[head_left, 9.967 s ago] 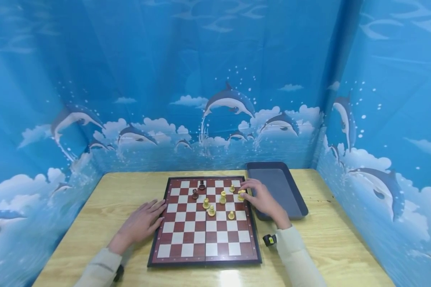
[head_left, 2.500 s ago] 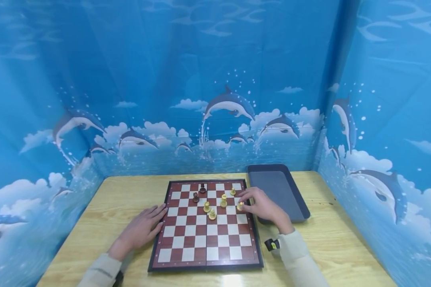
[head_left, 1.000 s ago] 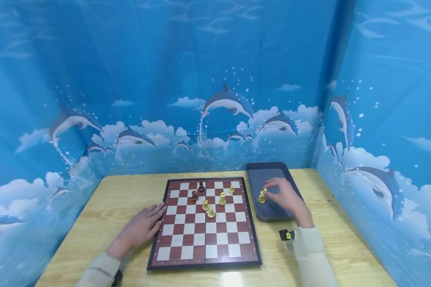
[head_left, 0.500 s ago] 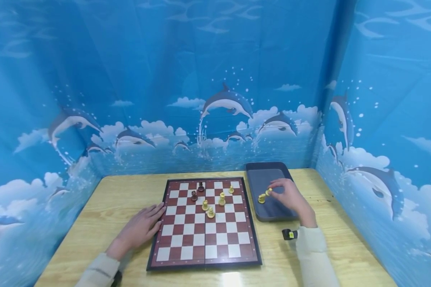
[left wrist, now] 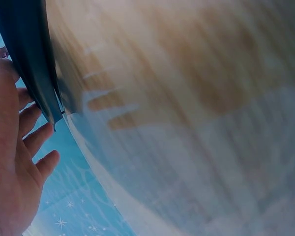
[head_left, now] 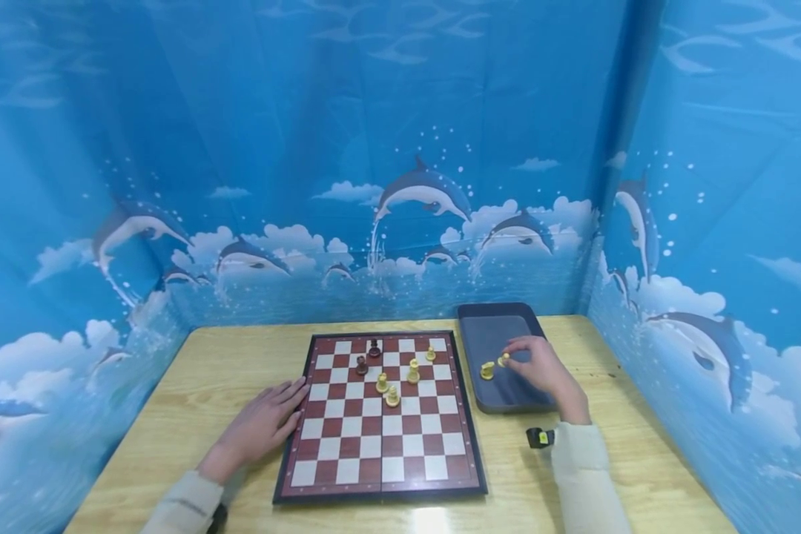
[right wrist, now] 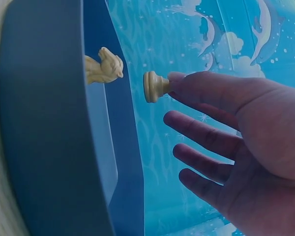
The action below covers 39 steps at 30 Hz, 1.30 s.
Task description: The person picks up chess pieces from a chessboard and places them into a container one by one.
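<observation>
My right hand (head_left: 541, 369) is over the dark grey tray (head_left: 465, 334), pinching a small yellow chess piece (head_left: 503, 360) between thumb and index finger. In the right wrist view the round stepped base of this chess piece (right wrist: 150, 87) shows, while the fingertips hide its top. The other fingers are spread below. A yellow knight (head_left: 486, 371) stands inside the tray, left of the held piece. My left hand (head_left: 256, 426) lies with extended fingers against the left edge of the chessboard (head_left: 380, 452). In the left wrist view, fingers (left wrist: 39, 140) touch the board's dark side.
Several yellow pieces, including a tall one (head_left: 413, 372), stand on the board's far half with two dark pieces (head_left: 362, 365). The board and tray share a wooden table (head_left: 240, 348). Dolphin-printed curtains (head_left: 400, 111) enclose its back and sides.
From the board, my right hand has moved right over the tray. The knight now stands released in the tray, and the hand has shifted slightly right with the other piece. My left hand stays put.
</observation>
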Motion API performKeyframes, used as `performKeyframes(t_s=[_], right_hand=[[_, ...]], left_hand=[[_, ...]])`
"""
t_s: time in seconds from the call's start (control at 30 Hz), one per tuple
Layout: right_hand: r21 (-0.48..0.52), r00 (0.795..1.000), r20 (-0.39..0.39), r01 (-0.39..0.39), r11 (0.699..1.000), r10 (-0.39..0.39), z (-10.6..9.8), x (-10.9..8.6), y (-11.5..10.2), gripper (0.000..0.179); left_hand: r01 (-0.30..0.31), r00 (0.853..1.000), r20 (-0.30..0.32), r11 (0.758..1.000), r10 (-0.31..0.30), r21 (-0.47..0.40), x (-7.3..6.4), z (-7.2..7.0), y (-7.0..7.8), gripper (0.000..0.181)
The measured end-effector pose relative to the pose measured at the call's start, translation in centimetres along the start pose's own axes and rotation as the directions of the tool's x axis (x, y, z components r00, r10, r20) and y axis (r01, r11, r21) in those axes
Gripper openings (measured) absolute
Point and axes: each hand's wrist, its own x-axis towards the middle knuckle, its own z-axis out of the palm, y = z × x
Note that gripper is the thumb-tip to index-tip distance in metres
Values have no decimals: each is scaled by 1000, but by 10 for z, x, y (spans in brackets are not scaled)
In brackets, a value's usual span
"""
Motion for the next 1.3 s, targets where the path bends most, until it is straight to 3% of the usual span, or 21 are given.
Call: performKeyframes(t_s=[0.43,1.03,1.3], right_hand=[[-18,1000,10,-12,1000,12,5,-1,7,9],[-41,992,74,-98,994,101,14,0,20,9],[-47,995,67,-67,997,70,12,-1,18,13]], left_hand=[[-4,1000,-3,1000,4,-1,0,0,0,54],[17,1000,17,1000,-16,-11,1,1,-1,55],[6,1000,11,1000,-6,-8,2,3,-3,55]])
